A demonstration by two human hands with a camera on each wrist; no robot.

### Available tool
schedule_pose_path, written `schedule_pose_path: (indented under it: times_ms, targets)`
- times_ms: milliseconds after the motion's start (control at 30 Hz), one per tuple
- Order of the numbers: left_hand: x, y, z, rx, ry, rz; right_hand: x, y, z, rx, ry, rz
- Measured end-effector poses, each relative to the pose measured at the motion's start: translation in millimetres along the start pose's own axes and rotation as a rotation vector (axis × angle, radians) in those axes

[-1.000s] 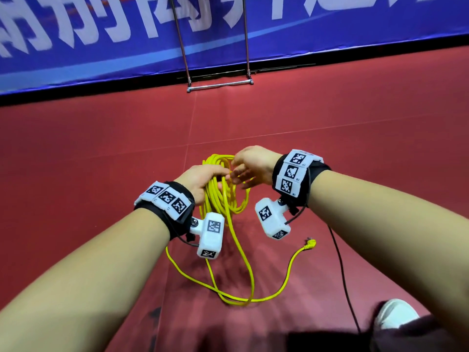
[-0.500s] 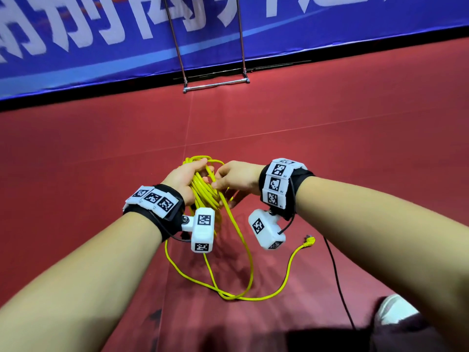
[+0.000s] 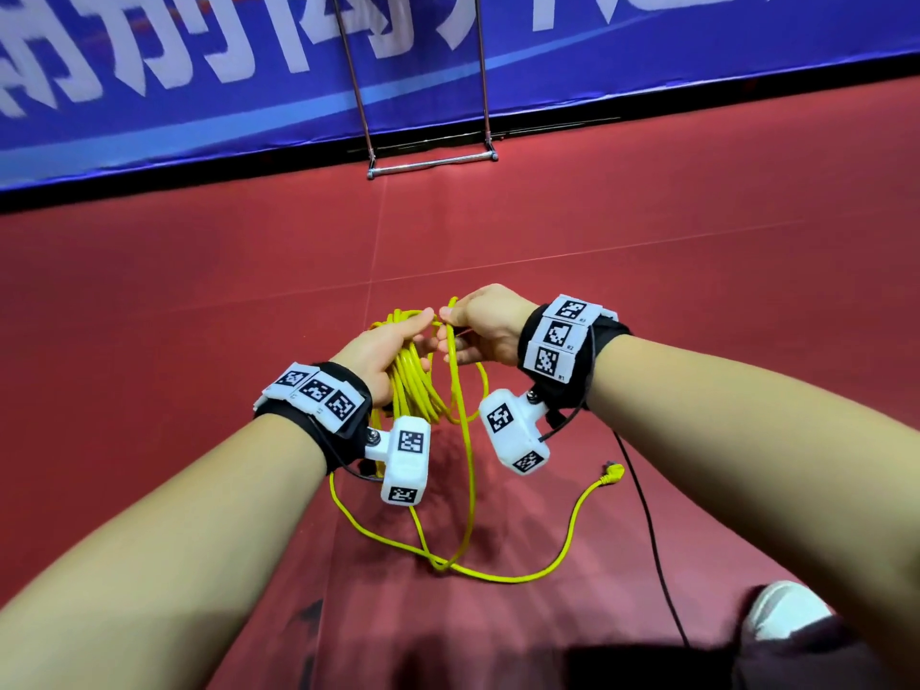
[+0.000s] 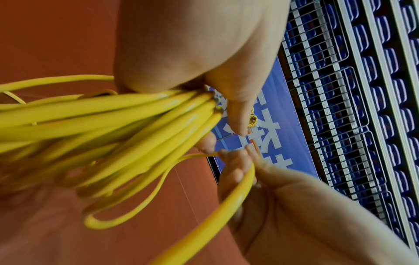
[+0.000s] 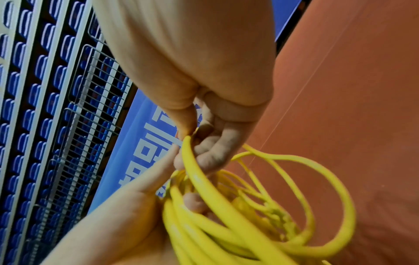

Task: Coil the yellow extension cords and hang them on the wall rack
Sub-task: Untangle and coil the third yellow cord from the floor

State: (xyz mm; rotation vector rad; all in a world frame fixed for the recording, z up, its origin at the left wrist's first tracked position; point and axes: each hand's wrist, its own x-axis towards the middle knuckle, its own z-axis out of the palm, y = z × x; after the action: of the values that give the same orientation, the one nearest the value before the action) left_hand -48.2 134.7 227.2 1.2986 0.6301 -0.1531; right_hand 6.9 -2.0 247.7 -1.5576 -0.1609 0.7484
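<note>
A coil of yellow extension cord (image 3: 415, 385) hangs from my left hand (image 3: 393, 348), whose fingers curl round the bundle of loops (image 4: 127, 125). My right hand (image 3: 478, 326) pinches a single strand (image 3: 452, 341) at the top, just right of the left hand's fingertips; the right wrist view shows that strand (image 5: 204, 179) between thumb and fingers. The loose tail runs down to the red floor and ends in a yellow plug (image 3: 613, 474). The metal rack frame (image 3: 430, 164) stands at the blue wall ahead, its upper part out of view.
A blue banner wall (image 3: 199, 92) with white lettering borders the red floor (image 3: 697, 291). A thin black cable (image 3: 647, 520) trails from my right wrist to the floor. A white shoe (image 3: 781, 607) shows at the bottom right. Wire grid panels (image 4: 340, 125) appear in the wrist views.
Both hands have risen slightly with the coil. My right hand has brought another strand up to the top of the bundle, and the slack on the floor has shifted.
</note>
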Motion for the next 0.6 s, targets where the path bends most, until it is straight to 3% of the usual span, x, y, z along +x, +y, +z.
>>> schedule_pose_path:
  times_ms: [100, 233, 433, 600]
  targets:
    - [-4.5, -1.5, 5.6, 0.001, -0.124, 0.026, 3.1, -4.8, 1.3, 0.108, 0.053, 0.039]
    - [-8.5, -4.0, 13.4, 0.085, -0.170, 0.019, 9.8, -4.2, -8.7, 0.124, 0.195, 0.083]
    - [-9.4, -8.4, 25.8, 0.131, -0.099, 0.051, 6.3, -4.5, -19.0, 0.019, 0.165, 0.133]
    - [-8.6, -6.2, 22.8, 0.230, -0.021, 0.002, 5.5, 4.4, -35.4, -0.330, 0.197, -0.033]
